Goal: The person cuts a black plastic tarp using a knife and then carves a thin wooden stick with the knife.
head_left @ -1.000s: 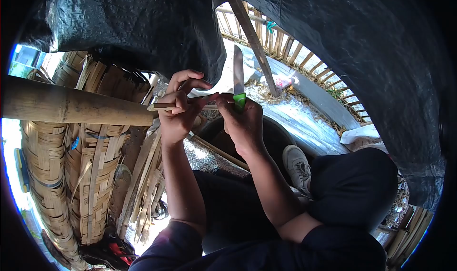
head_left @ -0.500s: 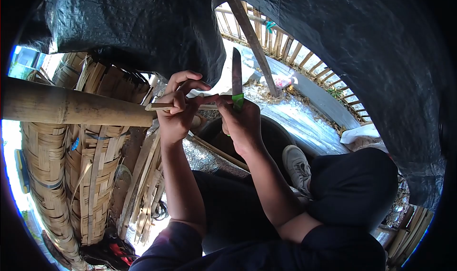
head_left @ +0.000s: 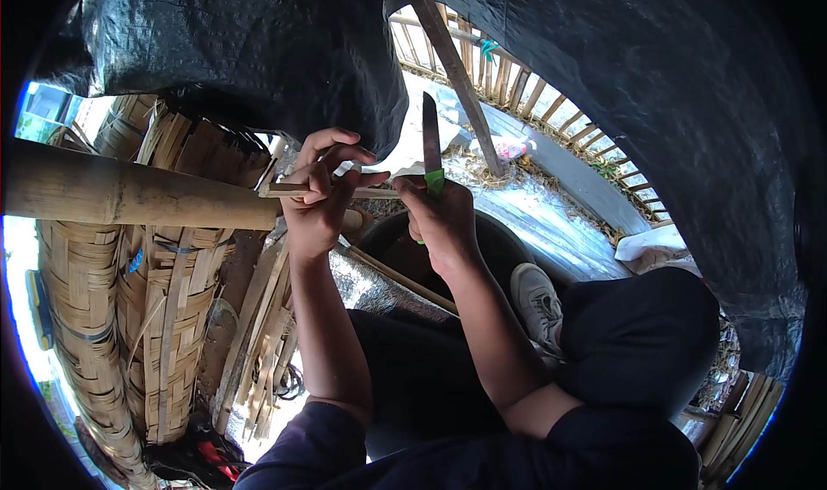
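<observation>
My left hand (head_left: 319,201) is closed on a thin bamboo strip (head_left: 376,194), with the index finger and others partly raised. One end of the strip pokes out to the left of that hand; the other runs to my right hand (head_left: 444,219). My right fingers wrap the green handle of a knife (head_left: 432,137), its dark blade pointing up and away from me. The right thumb lies by the strip's right end. Whether the blade's edge touches the strip is hidden by the hand.
A thick bamboo pole (head_left: 129,189) juts in from the left, over woven bamboo baskets (head_left: 177,318). Split bamboo pieces (head_left: 263,352) lean beside them. Below my hands is a dark round tub (head_left: 504,240). Black sheeting (head_left: 655,102) hangs overhead, and a slatted fence (head_left: 551,102) stands beyond.
My right hand and the knife have shifted very slightly right and down. More of the strip shows between my hands, and the left thumb has lifted a little.
</observation>
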Motion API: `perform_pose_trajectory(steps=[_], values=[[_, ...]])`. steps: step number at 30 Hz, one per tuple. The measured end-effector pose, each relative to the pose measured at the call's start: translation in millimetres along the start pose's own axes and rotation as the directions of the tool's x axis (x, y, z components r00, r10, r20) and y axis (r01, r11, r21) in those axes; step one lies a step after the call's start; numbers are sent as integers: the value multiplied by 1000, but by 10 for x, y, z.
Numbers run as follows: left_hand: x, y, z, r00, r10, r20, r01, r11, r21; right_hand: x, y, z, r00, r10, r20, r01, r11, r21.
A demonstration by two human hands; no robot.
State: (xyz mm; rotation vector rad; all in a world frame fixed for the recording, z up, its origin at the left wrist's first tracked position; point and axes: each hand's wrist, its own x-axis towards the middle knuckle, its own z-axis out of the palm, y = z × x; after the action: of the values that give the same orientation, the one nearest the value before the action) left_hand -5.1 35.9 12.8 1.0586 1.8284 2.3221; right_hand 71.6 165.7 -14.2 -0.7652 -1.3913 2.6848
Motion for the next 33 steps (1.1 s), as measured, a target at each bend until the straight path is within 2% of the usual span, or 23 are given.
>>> perform_pose_trajectory(steps=[10,18,21,25,27,28,29,30,32,33], values=[[-8,-35,-29,1000,0,-3,0,1000,-12,60,44,-74,998,6,-58,-5,1000,15],[-3,-28,-47,1000,3,0,-3,1000,-8,99,109,-85,997,-29,-68,25,998,-58],[-1,-32,-48,1000,1,-1,-1,1000,-31,118,136,-94,996,-77,-40,73,993,-98],[-14,-7,-54,999,23,-25,-25,993,-111,175,221,-133,996,-62,-56,54,989,-134],[-15,16,-37,1000,17,-25,-20,989,-146,262,362,-190,994,-89,-58,77,979,-188],[-16,20,-6,992,-56,-111,30,974,-223,296,415,-219,994,-90,-58,77,979,-187],[-20,23,11,973,-134,-189,72,950,-304,329,467,-248,996,-62,-58,37,933,-357],[-31,22,-17,973,-134,-188,72,950,-304,364,517,-270,997,-35,-63,-2,857,-515],[-38,11,-119,997,-49,57,69,893,-445,460,681,-313,998,14,-65,-46,854,-518],[-28,13,-143,997,-44,57,65,893,-445,484,724,-319,996,65,-67,-91,849,-521]])
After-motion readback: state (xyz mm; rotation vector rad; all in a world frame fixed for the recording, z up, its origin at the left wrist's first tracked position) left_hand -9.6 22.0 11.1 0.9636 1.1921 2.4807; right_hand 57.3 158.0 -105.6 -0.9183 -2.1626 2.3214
